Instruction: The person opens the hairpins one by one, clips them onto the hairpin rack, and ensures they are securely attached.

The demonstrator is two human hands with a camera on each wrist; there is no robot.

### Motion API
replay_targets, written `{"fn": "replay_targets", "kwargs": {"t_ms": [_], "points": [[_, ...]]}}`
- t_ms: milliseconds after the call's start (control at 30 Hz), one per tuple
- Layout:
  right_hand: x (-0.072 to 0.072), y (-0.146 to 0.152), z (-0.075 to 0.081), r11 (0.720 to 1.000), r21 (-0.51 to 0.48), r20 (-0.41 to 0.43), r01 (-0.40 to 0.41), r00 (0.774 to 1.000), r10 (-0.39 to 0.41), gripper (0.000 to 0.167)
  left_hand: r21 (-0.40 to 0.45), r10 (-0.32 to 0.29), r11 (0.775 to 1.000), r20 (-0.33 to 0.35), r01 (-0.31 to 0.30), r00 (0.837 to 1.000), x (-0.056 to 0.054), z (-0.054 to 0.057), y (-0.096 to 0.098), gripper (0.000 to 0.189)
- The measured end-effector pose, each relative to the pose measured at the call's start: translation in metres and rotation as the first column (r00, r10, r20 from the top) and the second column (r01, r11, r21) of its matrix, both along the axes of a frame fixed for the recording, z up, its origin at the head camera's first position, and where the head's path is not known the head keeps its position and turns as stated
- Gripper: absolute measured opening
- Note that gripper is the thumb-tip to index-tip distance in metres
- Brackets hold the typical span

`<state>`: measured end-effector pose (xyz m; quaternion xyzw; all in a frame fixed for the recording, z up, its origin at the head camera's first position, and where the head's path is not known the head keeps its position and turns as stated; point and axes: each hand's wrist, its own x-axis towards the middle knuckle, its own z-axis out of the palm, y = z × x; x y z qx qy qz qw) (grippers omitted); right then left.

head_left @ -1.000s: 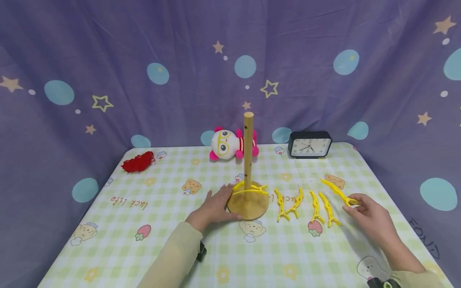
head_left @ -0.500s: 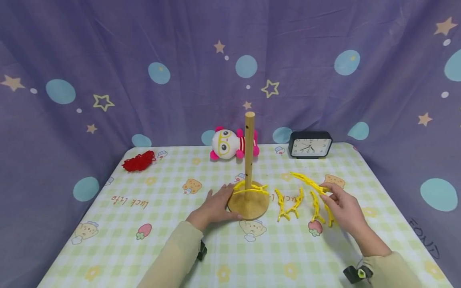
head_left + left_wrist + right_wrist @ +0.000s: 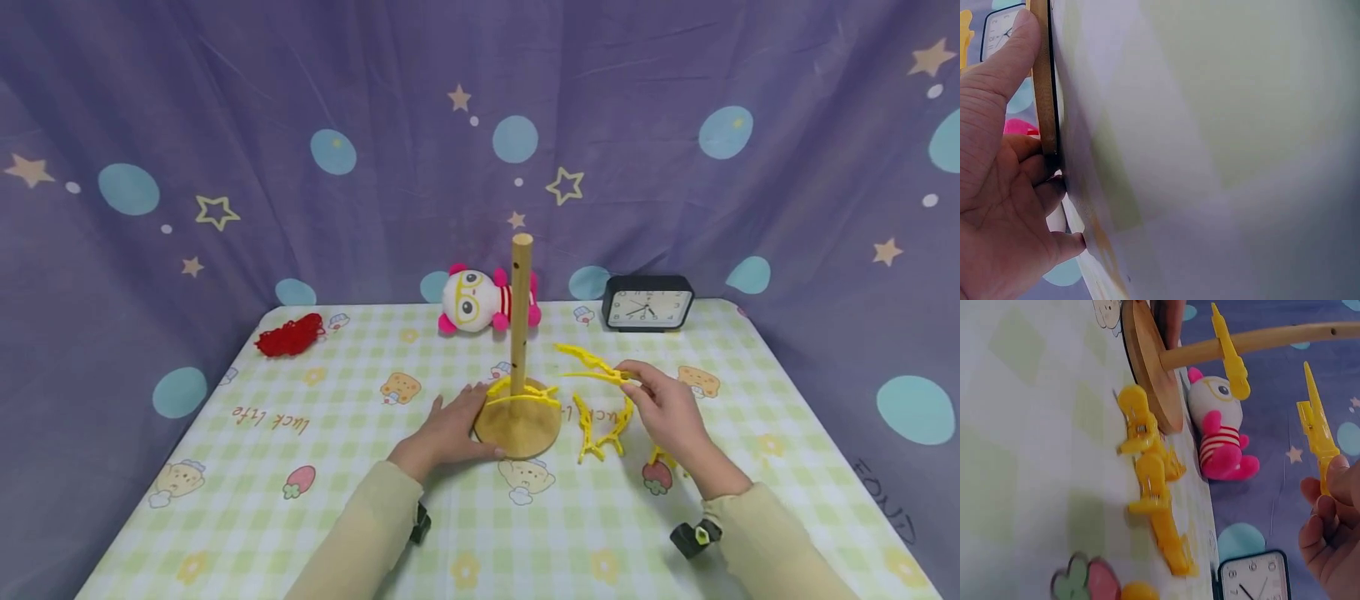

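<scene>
Yellow clip point(image 3: 1322, 444) pinched in right fingers point(image 3: 1314, 540), long axis sideways, pointing toward post point(image 3: 520, 317); left fingers point(image 3: 468, 406) gripping wooden base point(image 3: 519, 432)

Beneath the right grip point(image 3: 670, 412) I lose most of the yellow clips point(image 3: 662, 457); only their lower ends show. Beyond the left grip point(image 3: 448, 429), the pole point(image 3: 520, 333) hides part of the plush toy point(image 3: 471, 302) from me. In the left wrist view, some of that grip's fingertips vanish behind the wooden base point(image 3: 1045, 94), and the tabletop point(image 3: 1210, 125) beside it is blurred. Low beside the right grip, the right wrist picture's bottom edge crops the clock point(image 3: 1254, 578).
</scene>
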<state>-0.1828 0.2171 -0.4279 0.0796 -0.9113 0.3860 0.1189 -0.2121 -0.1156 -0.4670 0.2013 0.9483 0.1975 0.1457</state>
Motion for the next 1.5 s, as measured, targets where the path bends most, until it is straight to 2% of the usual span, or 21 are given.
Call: {"fn": "replay_targets", "kwargs": {"t_ms": [367, 700, 833, 1067, 1267, 1367, 1500], "points": [[-0.016, -0.033, 0.003, 0.996, -0.041, -0.058, -0.079, 0.995, 0.077, 0.026, 0.002, -0.017, 1.0, -0.015, 0.017, 1.0, 0.001, 0.004, 0.001, 0.109], [-0.02, -0.064, -0.002, 0.982, 0.061, -0.137, -0.181, 0.973, 0.188, 0.025, -0.01, -0.007, 1.0, -0.008, 0.007, 1.0, 0.002, 0.002, 0.002, 0.111], [-0.021, -0.074, -0.004, 0.971, 0.113, -0.141, -0.212, 0.964, 0.227, 0.024, -0.012, -0.006, 1.0, -0.01, 0.006, 1.0, 0.002, 0.001, 0.002, 0.11], [-0.02, -0.077, -0.008, 0.963, 0.111, 0.006, -0.244, 0.969, 0.245, 0.028, 0.0, -0.012, 1.0, -0.005, 0.012, 1.0, 0.002, -0.001, 0.004, 0.108], [-0.019, -0.064, -0.009, 0.958, 0.029, 0.069, -0.286, 0.956, 0.284, 0.046, -0.017, -0.002, 1.0, -0.002, 0.002, 1.0, 0.002, 0.0, 0.003, 0.11], [-0.014, -0.053, -0.011, 0.964, -0.006, 0.074, -0.267, 0.961, 0.266, 0.051, -0.017, -0.003, 1.0, -0.002, 0.003, 1.0, 0.001, 0.001, 0.002, 0.111], [-0.004, -0.034, -0.015, 0.98, 0.002, 0.119, -0.198, 0.973, 0.196, 0.045, -0.01, -0.006, 1.0, -0.003, 0.006, 1.0, 0.001, 0.001, 0.002, 0.112]]}}
